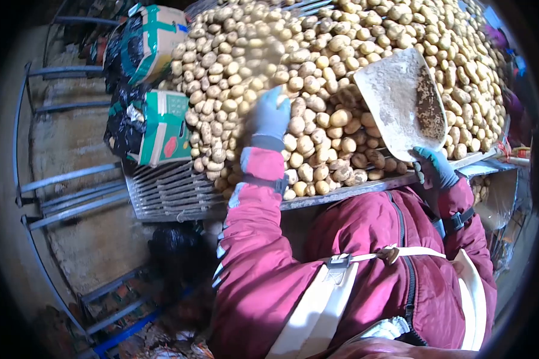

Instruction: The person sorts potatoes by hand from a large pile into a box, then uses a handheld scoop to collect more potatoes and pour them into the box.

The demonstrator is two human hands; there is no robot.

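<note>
Teal-gloved right hand (435,167) curled, whitish scoop (398,99) in grip.

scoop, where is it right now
In the head view, the scoop is right of centre, over the heap of potatoes, with the gloved right hand at its near end.
</note>
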